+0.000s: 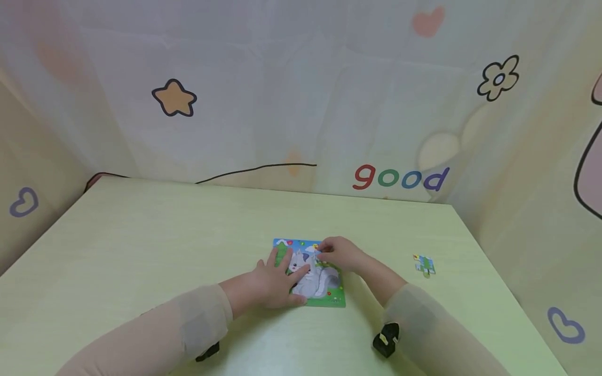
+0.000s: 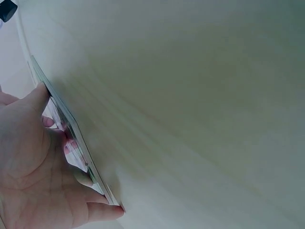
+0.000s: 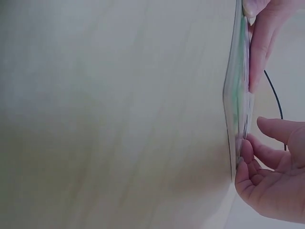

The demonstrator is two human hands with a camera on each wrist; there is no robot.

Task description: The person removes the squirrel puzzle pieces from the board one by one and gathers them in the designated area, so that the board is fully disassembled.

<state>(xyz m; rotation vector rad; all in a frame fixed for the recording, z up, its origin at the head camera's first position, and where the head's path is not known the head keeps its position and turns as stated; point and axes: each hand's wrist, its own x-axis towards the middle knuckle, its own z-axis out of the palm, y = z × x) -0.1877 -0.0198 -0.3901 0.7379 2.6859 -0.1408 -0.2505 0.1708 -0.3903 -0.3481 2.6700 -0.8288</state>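
Observation:
A jigsaw puzzle (image 1: 312, 284) with a grey squirrel picture lies flat on the table. My left hand (image 1: 277, 282) rests on its left part with the fingers spread. At the puzzle's upper right corner is my right hand (image 1: 342, 253), its fingertips touching the picture and edge. In the right wrist view, the right thumb (image 3: 276, 128) stands apart from the bent fingers, and no piece shows between them. The left wrist view shows the left hand (image 2: 43, 162) lying across the puzzle board (image 2: 71, 124). Part of the picture is hidden under both hands.
To the right on the pale table (image 1: 164, 235) lies a small loose clump of puzzle (image 1: 425, 265), green and blue; I cannot tell if it is one piece or more. A printed curtain (image 1: 263, 104) stands behind the table and along its sides.

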